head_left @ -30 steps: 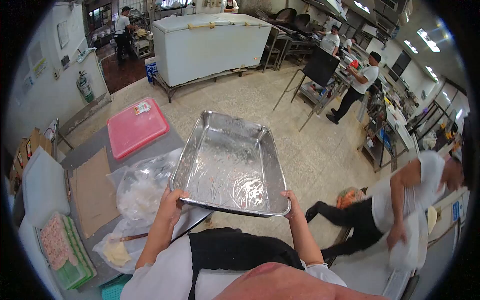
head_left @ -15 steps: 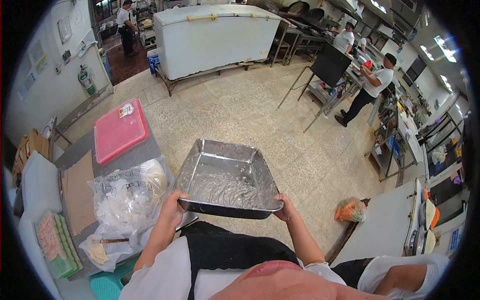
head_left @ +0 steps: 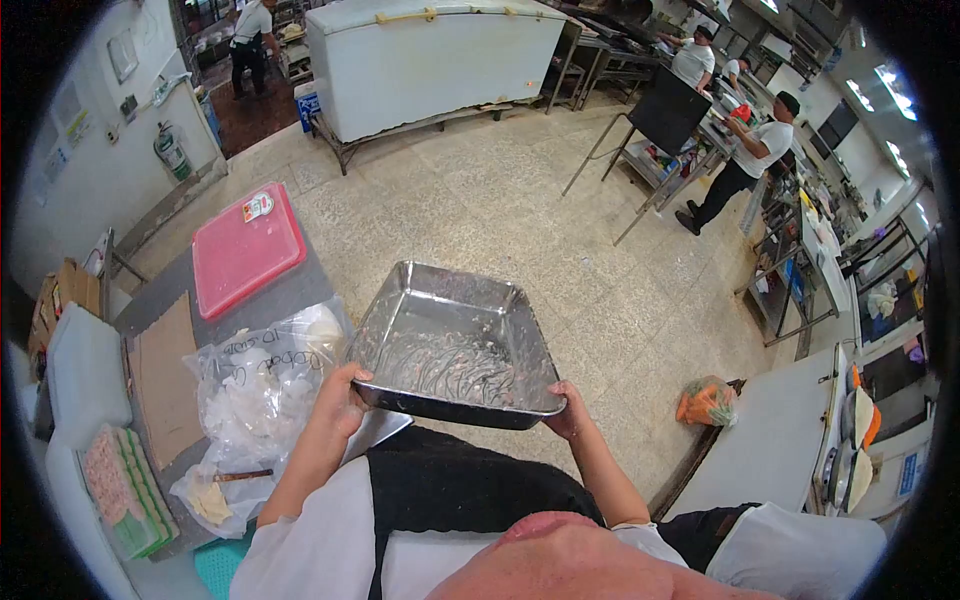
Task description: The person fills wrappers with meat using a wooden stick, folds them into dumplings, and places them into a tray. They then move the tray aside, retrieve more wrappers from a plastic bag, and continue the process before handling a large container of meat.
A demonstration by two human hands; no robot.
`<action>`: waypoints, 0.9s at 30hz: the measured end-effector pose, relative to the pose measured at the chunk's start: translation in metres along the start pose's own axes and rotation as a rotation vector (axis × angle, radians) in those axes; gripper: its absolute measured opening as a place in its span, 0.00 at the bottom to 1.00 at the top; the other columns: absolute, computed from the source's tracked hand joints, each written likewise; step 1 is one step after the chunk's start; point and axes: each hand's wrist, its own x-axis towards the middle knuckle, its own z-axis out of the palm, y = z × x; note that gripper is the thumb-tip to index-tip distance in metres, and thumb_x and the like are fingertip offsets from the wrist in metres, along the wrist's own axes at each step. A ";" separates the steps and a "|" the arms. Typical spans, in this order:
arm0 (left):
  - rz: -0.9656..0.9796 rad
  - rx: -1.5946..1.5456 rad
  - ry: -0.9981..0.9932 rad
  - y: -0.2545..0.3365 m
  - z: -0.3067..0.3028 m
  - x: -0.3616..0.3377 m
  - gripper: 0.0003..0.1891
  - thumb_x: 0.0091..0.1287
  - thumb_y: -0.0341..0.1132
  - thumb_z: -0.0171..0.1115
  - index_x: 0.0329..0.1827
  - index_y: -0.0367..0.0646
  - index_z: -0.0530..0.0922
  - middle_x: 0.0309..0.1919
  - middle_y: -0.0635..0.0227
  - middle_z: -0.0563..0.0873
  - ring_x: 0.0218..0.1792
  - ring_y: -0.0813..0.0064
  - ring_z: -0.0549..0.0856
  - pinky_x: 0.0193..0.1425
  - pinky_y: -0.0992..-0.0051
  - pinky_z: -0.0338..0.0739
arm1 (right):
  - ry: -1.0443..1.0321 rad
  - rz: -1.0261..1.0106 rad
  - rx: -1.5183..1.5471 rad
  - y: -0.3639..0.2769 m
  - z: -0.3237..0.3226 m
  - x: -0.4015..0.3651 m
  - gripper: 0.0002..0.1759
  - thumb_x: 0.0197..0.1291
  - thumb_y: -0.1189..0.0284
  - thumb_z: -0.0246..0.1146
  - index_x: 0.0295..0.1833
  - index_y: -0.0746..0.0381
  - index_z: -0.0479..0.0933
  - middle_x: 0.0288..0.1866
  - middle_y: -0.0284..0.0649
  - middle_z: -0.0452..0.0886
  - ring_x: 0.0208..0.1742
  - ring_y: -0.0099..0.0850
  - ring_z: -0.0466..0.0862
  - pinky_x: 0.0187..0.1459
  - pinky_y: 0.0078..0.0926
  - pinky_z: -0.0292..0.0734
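Left hand [head_left: 342, 398] and right hand [head_left: 570, 412]: pinching near corners of deep metal pan [head_left: 455, 345], thumbs pressing at rim, remaining fingers curling under or outside, partly hidden. Holding pan in midair before the body, over the floor, just beside the work table. Seeing white chest freezer [head_left: 430, 75] well beyond pan. Next size down, grey table [head_left: 215, 330] on left side. Back to pan: looking stiff and rigid, probably moderately light with so little inside, not fragile. Likely weighing down toward far side, being held only at near corners; gripping firmly at both rim corners or midway along opposite side walls for better balance. Probably getting slippery wherever wet residue is touching metal. Noting on table pink plastic lid [head_left: 245, 250], brown cardboard [head_left: 165, 385], clear plastic bag [head_left: 255, 400] with white contents and black handwriting, lying near left forearm. Also seeing green-edged stack [head_left: 120, 490] with pinkish food at table's outer side. Smaller: pale yellowish piece [head_left: 208, 502] on plastic, white-and-red label [head_left: 257, 207] on lid. Smallest: pinkish specks and streaky smears [head_left: 460, 370] coating pan bottom, too fine for identifying.
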 end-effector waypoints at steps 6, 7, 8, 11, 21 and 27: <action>0.088 -0.080 -0.011 0.008 -0.041 -0.002 0.31 0.48 0.23 0.57 0.61 0.39 0.70 0.41 0.66 0.80 0.40 0.71 0.82 0.44 0.73 0.80 | 0.015 -0.105 0.010 0.013 0.008 0.008 0.30 0.46 0.59 0.63 0.55 0.64 0.73 0.56 0.49 0.78 0.56 0.45 0.79 0.59 0.47 0.73; 0.104 -0.110 0.027 0.013 -0.039 -0.012 0.31 0.48 0.23 0.57 0.61 0.39 0.70 0.41 0.66 0.80 0.40 0.71 0.82 0.44 0.73 0.80 | 0.041 -0.166 0.020 0.013 0.014 0.009 0.26 0.46 0.60 0.64 0.50 0.63 0.74 0.54 0.48 0.79 0.55 0.45 0.80 0.58 0.48 0.75; 0.163 -0.124 -0.021 0.021 -0.030 -0.027 0.33 0.48 0.22 0.57 0.64 0.41 0.69 0.44 0.66 0.80 0.41 0.72 0.82 0.45 0.75 0.79 | 0.015 -0.136 -0.001 0.013 0.016 0.011 0.26 0.46 0.60 0.64 0.50 0.63 0.74 0.54 0.48 0.79 0.55 0.45 0.80 0.58 0.48 0.75; 0.235 -0.140 -0.050 0.038 -0.027 -0.059 0.39 0.48 0.21 0.55 0.70 0.44 0.65 0.50 0.66 0.78 0.45 0.74 0.80 0.46 0.76 0.78 | -0.008 -0.161 0.021 0.010 0.034 0.013 0.19 0.46 0.62 0.65 0.42 0.60 0.73 0.49 0.46 0.79 0.53 0.46 0.80 0.56 0.50 0.77; 0.504 -0.301 -0.025 0.034 -0.070 -0.123 0.47 0.45 0.17 0.52 0.77 0.46 0.58 0.66 0.62 0.72 0.62 0.68 0.75 0.63 0.74 0.72 | -0.209 -0.213 -0.154 -0.012 0.094 0.038 0.30 0.40 0.68 0.65 0.54 0.66 0.74 0.55 0.48 0.77 0.55 0.46 0.79 0.53 0.48 0.79; 0.707 -0.371 0.072 0.004 -0.067 -0.171 0.51 0.43 0.15 0.51 0.79 0.46 0.54 0.70 0.60 0.68 0.67 0.66 0.71 0.67 0.72 0.68 | -0.456 -0.185 -0.394 -0.039 0.130 0.052 0.50 0.35 0.66 0.68 0.70 0.65 0.62 0.62 0.47 0.74 0.62 0.44 0.75 0.61 0.44 0.73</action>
